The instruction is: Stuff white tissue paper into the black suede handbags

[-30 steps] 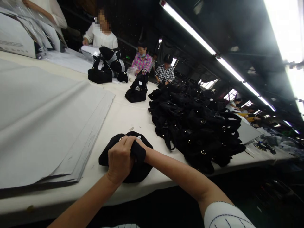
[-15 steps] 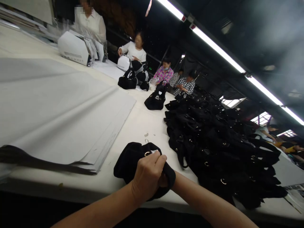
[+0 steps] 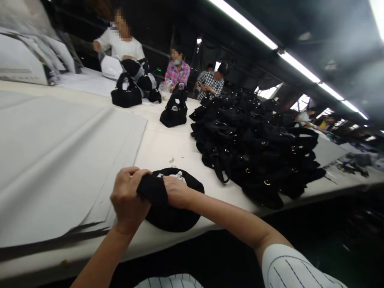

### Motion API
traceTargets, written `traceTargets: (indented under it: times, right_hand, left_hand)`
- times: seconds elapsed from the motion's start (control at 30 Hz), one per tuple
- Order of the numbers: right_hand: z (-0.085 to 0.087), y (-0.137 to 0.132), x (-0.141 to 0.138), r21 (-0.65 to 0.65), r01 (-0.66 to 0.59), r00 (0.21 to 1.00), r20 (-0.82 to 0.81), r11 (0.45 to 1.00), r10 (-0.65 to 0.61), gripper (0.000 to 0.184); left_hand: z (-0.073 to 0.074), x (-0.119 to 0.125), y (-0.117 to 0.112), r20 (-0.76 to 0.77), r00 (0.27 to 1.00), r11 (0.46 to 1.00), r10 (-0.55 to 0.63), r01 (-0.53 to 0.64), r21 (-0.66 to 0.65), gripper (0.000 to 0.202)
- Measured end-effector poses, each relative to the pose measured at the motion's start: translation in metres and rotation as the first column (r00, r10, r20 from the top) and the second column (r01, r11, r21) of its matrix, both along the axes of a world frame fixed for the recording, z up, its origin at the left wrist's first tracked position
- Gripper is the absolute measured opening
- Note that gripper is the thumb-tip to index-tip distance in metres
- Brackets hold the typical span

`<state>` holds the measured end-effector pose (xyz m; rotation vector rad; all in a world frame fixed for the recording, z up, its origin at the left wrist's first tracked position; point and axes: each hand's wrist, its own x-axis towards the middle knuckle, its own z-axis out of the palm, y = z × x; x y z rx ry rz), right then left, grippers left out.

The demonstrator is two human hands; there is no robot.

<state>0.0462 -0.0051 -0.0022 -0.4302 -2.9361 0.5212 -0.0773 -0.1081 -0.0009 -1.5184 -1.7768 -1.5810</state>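
Observation:
A black fabric handbag [image 3: 177, 219] lies near the table's front edge, tilted, with white material [image 3: 179, 175] showing at its mouth. My left hand [image 3: 129, 196] is closed around the bag's wide black handle [image 3: 153, 190], pulling it up on the left. My right hand [image 3: 177, 192] reaches into the bag's mouth beneath that handle. Its fingers are hidden by the handle and the bag, so I cannot see what they touch.
Large white sheets [image 3: 60, 160] are stacked on the left. A big heap of black bags [image 3: 255, 148] covers the right side of the table. Another black bag [image 3: 174, 112] stands further back. Several people work along the far side, one in a white top [image 3: 124, 46].
My view has swung right. My left hand has moved from the top of the bag to its handle and drawn it leftward. My right hand has gone into the bag's mouth.

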Motion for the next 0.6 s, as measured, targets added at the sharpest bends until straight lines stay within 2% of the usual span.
traceTargets:
  times: [0.03,0.07,0.13,0.2,0.23,0.3,0.33,0.47,0.53,0.6]
  right_hand:
    - [0.005,-0.002,0.011,0.050,-0.046,0.998,-0.034,0.998,0.048,0.015]
    - [0.009,-0.005,0.023,0.112,-0.037,0.994,-0.095,0.993,0.048,0.018]
    - [0.016,-0.011,0.044,0.179,0.152,0.958,-0.268,0.972,-0.100,0.027]
    - [0.018,-0.017,0.059,0.100,0.357,0.876,-0.380,0.929,-0.296,0.033]
    - [0.018,-0.019,0.064,0.053,0.392,0.855,-0.389,0.919,-0.342,0.041]
    - [0.016,-0.022,0.068,-0.011,0.383,0.852,-0.383,0.924,-0.358,0.055]
    - [0.014,-0.024,0.068,-0.024,0.373,0.855,-0.380,0.928,-0.353,0.059]
    - [0.009,-0.025,0.065,-0.092,0.345,0.848,-0.396,0.934,-0.352,0.058]
    - [0.007,-0.023,0.065,-0.137,0.296,0.854,-0.405,0.945,-0.326,0.048]
    - [0.008,-0.019,0.064,-0.154,0.217,0.887,-0.381,0.964,-0.260,0.035]
  left_hand:
    - [-0.001,-0.005,0.001,0.011,1.000,1.000,-0.010,0.010,-0.007,0.011]
    - [-0.002,-0.009,0.001,0.043,0.998,0.999,-0.039,0.040,-0.025,0.009]
    - [-0.002,-0.014,0.003,0.160,0.976,0.984,-0.146,0.160,-0.078,0.010]
    - [-0.001,-0.017,0.006,0.306,0.918,0.941,-0.252,0.307,-0.146,0.017]
    - [0.001,-0.017,0.008,0.370,0.881,0.905,-0.294,0.382,-0.190,0.021]
    - [0.004,-0.018,0.012,0.449,0.826,0.825,-0.341,0.491,-0.278,0.029]
    - [0.005,-0.019,0.013,0.455,0.821,0.795,-0.345,0.513,-0.323,0.032]
    - [-0.005,-0.030,0.015,0.344,0.843,0.722,-0.413,0.533,-0.441,0.045]
    - [-0.016,-0.035,0.013,0.292,0.859,0.738,-0.420,0.511,-0.441,0.047]
    - [-0.028,-0.038,0.011,0.233,0.895,0.802,-0.379,0.444,-0.400,0.042]
